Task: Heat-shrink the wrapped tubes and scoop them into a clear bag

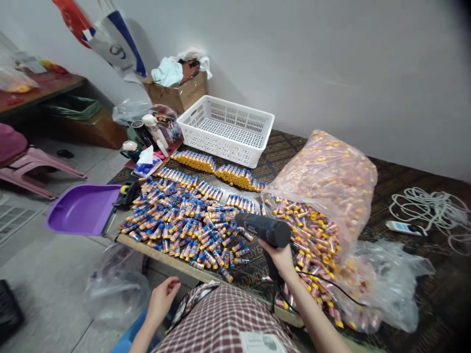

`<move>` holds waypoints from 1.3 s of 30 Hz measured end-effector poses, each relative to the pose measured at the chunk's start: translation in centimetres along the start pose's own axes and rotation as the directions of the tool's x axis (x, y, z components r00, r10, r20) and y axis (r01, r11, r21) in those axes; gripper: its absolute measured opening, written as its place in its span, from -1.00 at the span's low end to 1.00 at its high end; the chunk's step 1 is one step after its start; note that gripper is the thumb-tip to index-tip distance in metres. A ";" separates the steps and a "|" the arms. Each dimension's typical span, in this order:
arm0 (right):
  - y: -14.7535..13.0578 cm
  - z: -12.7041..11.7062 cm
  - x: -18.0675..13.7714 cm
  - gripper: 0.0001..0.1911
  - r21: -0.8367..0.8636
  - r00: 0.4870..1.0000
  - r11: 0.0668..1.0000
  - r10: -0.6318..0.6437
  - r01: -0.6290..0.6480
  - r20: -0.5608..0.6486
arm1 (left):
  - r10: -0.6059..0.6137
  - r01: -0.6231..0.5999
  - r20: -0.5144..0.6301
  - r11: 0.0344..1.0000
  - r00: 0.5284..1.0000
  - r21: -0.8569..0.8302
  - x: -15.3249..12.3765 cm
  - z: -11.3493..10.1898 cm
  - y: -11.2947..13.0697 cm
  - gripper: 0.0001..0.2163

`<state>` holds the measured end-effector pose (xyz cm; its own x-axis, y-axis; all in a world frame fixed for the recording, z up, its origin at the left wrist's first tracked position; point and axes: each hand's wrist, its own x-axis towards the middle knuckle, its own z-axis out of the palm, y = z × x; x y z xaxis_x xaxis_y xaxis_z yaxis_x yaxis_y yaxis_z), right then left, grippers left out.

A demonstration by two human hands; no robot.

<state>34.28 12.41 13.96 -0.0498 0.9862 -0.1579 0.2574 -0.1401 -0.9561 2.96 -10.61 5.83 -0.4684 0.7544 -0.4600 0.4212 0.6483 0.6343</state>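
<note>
My right hand (pixel 280 257) is wrapped round the handle of a black hair dryer (pixel 263 229), whose nozzle points left over the table. Under and left of that nozzle spreads a loose heap of small tubes with blue and yellow ends (pixel 187 220). Behind the heap, similar tubes lie side by side in rows (pixel 241 201). Pinkish tubes with yellow ends (pixel 312 230) spill out to the right of the dryer. My left hand (pixel 164 296) hangs in front of the table edge, fingers loosely bent and apart, with nothing visible in it.
A white plastic basket (pixel 228 147) stands at the back, beside a cardboard box (pixel 176 95). At right are a large clear bag of tubes (pixel 327 166), crumpled plastic (pixel 393 279) and a coiled white cable (pixel 427 211). A purple dustpan (pixel 79 211) juts out at left.
</note>
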 end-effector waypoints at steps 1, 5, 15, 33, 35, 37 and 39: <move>0.3 -1.1 0.7 -0.52 0.011 0.997 1.000 0.020 -0.020 -0.069 | 0.011 -0.011 0.017 1.000 1.000 0.010 0.3 -0.1 0.3 -0.67; 1.4 -4.0 3.6 -0.39 0.044 0.962 0.998 0.063 -0.053 -0.265 | 0.041 -0.043 0.054 0.998 0.998 0.048 1.7 -0.7 1.9 -0.67; -2.4 -0.3 8.1 -0.50 0.222 0.994 0.973 0.086 -0.069 -0.069 | 0.050 -0.064 0.122 0.992 0.991 0.107 6.6 -2.6 3.7 -0.66; -5.7 -4.3 27.3 -0.59 0.145 0.981 0.984 0.126 -0.104 -0.148 | 0.022 -0.030 0.143 0.998 0.990 0.057 15.0 -0.1 9.0 -0.74; -5.3 -4.3 27.3 -0.58 0.177 0.976 0.978 0.141 -0.111 -0.168 | 0.123 -0.138 0.196 0.989 0.973 0.063 16.0 2.6 14.2 -0.73; -5.4 -4.7 27.3 -0.58 0.206 0.971 0.971 0.161 -0.123 -0.180 | 0.324 -0.348 0.289 0.937 0.901 0.036 17.7 6.6 20.8 -0.72; -6.1 -5.4 27.2 -0.58 0.219 0.967 0.967 0.174 -0.131 -0.187 | 0.524 -0.549 0.328 0.836 0.786 -0.021 20.1 11.4 27.5 -0.69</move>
<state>36.56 40.56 16.85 0.1774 0.9456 -0.2726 0.0438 -0.2843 -0.9577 13.94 23.53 6.97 0.1076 0.9665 -0.2332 0.5927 0.1259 0.7955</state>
